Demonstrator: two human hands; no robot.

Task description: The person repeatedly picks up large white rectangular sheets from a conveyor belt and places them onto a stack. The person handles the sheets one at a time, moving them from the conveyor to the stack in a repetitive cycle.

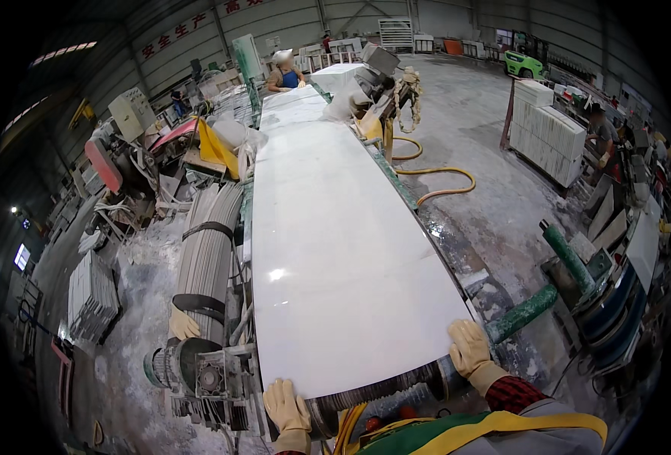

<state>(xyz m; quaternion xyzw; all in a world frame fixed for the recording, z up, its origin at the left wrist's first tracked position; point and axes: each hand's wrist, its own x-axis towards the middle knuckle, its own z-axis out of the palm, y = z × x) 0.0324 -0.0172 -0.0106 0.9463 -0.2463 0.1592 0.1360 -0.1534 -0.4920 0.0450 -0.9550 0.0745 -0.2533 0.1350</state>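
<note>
A long white polished slab [343, 250] lies flat on a conveyor, reaching from just before me toward the far machine. My left hand [286, 409], in a cream work glove, rests at its near left corner with fingers stretched forward. At the near right corner is my right hand [468, 347], gloved alike, its extended fingers touching the slab's edge. Both thumbs are hard to make out. Under the slab's near end runs a dark ridged roller [385, 385]. A loose cream glove [184, 324] lies left of the conveyor, above a motor [188, 368].
A strapped bundle of long strips [208, 250] lies along the left side. A green post [523, 312] juts out at right. Beyond it stand stacked slabs [548, 136] and a green forklift [525, 64]. A yellow hose [449, 173] loops on the floor. A co-worker [286, 76] stands at the far end.
</note>
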